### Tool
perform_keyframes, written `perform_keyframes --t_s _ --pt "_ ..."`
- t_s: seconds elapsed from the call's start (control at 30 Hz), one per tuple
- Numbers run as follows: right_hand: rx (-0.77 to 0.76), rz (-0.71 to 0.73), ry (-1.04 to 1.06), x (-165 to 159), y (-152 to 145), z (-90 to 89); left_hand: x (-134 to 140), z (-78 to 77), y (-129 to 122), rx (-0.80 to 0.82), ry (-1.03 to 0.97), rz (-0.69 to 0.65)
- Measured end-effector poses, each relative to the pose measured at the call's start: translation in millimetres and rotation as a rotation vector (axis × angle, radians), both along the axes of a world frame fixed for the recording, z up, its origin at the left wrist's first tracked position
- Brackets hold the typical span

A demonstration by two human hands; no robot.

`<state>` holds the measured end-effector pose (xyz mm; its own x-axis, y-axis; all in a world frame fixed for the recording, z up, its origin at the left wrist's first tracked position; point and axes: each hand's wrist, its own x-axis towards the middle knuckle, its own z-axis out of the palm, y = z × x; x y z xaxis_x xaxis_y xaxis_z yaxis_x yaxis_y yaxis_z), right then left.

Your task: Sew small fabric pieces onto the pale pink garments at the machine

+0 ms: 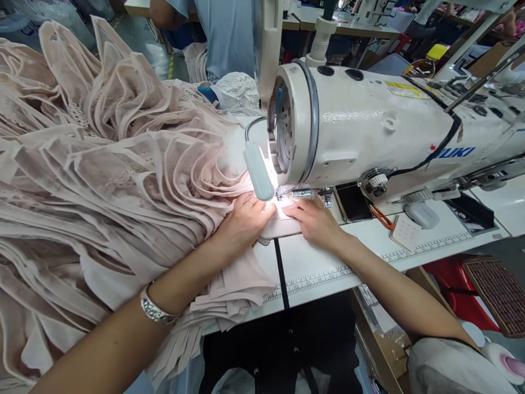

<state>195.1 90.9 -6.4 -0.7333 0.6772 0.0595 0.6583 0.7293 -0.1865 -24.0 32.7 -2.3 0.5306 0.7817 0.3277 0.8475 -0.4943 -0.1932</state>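
Note:
Under the sewing machine's (348, 126) needle area lies a pale pink fabric piece (280, 212), brightly lit. My left hand (245, 220) is closed on the fabric left of the needle, thumb towards the presser foot (279, 194). From the right, my right hand (319, 223) grips the fabric edge close to the foot, its fingers bunched together. Only a narrow strip of fabric shows between the two hands. A small grey-green lamp (259, 172) on a bendable neck hangs just above my left fingers and hides part of the stitching spot.
A large heap of pale pink lace-trimmed garments (135, 180) fills the left side. Right of the machine bed lie a black phone-like object (353, 202), orange thread snips (381, 216) and a white case (422, 215). A ruler strip (320, 280) runs along the table's front. Another person (227, 38) is behind.

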Motion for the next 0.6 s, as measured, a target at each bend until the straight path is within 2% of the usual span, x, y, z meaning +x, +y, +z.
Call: perform_keyframes --t_s 0.2,0.3,0.47,0.6 --pt "0.118 0.107 0.121 7 3 -9.3 1 -2.0 1 0.131 0.044 -0.114" --pt "0.157 0.08 0.192 9 3 -13.2 0 -2.3 3 0.052 -0.012 -0.161" --pt "0.165 0.02 0.236 10 1 -14.0 -7 -2.1 5 -0.117 -0.24 -0.186" --pt "0.175 0.008 0.244 10 0 -12.7 -8 -2.9 4 -0.159 -0.311 -0.212"
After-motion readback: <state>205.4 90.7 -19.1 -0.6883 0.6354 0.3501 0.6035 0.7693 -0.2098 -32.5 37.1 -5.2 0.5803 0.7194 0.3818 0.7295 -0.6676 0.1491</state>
